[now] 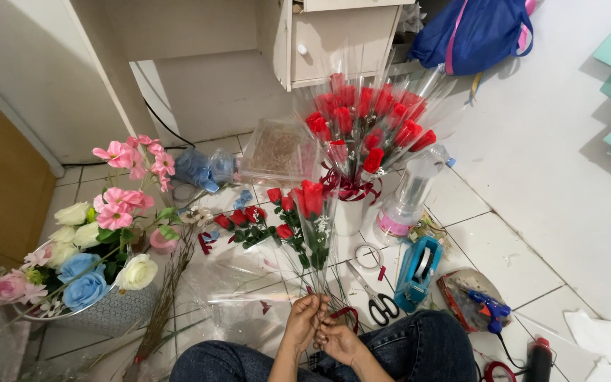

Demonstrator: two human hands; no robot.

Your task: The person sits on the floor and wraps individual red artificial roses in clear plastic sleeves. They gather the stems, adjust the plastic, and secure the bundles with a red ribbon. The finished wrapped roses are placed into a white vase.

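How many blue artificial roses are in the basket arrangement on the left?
2. Both blue roses sit at the front of the basket: one upper, one lower, touching each other beside the white rose. Others may be hidden behind.

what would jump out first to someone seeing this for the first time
The big bunch of red roses wrapped in clear film, standing upright at centre back against the cabinet, catches the eye first. Next, at bottom centre, the left hand and right hand grip the stems of a single wrapped red rose over the person's lap. At far left sits a basket of pink, white and blue flowers.
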